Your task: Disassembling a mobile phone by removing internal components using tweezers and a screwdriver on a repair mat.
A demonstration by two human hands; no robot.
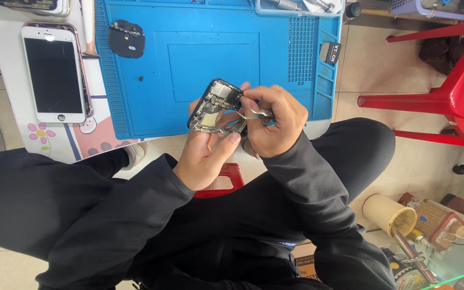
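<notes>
Left hand [206, 153] cradles an opened smartphone chassis [216, 106] from beneath, thumb pressed along its lower edge, just off the near edge of the blue repair mat [200, 59]. Right hand [275, 121] pinches metal tweezers [253, 114], tips touching the chassis. 1 white smartphone [55, 72] lies face up at the worktop's left side. 1 round black component [127, 38] sits on the mat's far-left area. A small black label tag [330, 52] rests at the mat's right edge.

A white phone [55, 72] lay at 10 o'clock beside the blue mat [210, 53]; a red plastic chair [447, 91] stood at 2 o'clock, a cream cup [389, 214] at 4.
</notes>
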